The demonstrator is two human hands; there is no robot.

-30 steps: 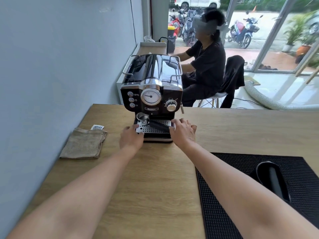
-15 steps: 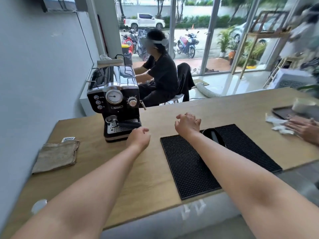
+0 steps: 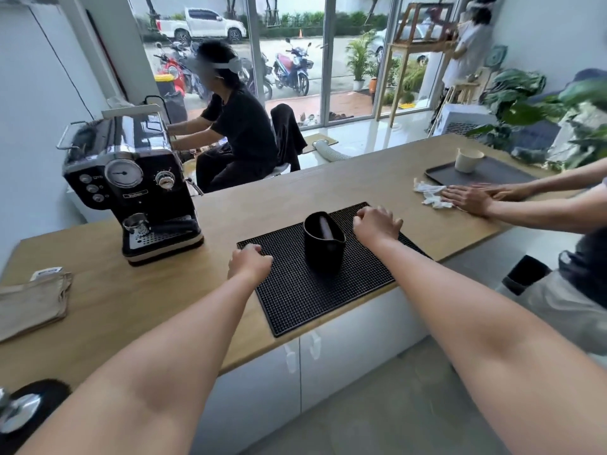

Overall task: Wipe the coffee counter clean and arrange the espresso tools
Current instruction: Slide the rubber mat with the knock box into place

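A black rubber mat [image 3: 295, 297] lies on the wooden counter [image 3: 147, 290], reaching its near edge. A black knock box [image 3: 323, 241] stands on the mat. My left hand [image 3: 249, 262] is curled over the mat's far left corner. My right hand [image 3: 377, 224] is curled over its far right corner. The black espresso machine [image 3: 131, 178] stands to the left, with a portafilter [image 3: 141, 223] lying across its drip tray. A folded beige cloth [image 3: 31, 303] lies at the counter's left end. A metal tamper [image 3: 19, 410] on a black pad shows at the bottom left.
Another person's hands [image 3: 469, 198] press a white tissue [image 3: 430, 193] on the counter at the right, beside a dark tray [image 3: 499, 174] holding a white cup [image 3: 468, 159]. A person in black sits behind the machine. White cabinets stand below the counter.
My hands left the espresso machine's base and moved right to the mat's far corners. My view swung right and pulled back, bringing in the other person's hands and the tray.
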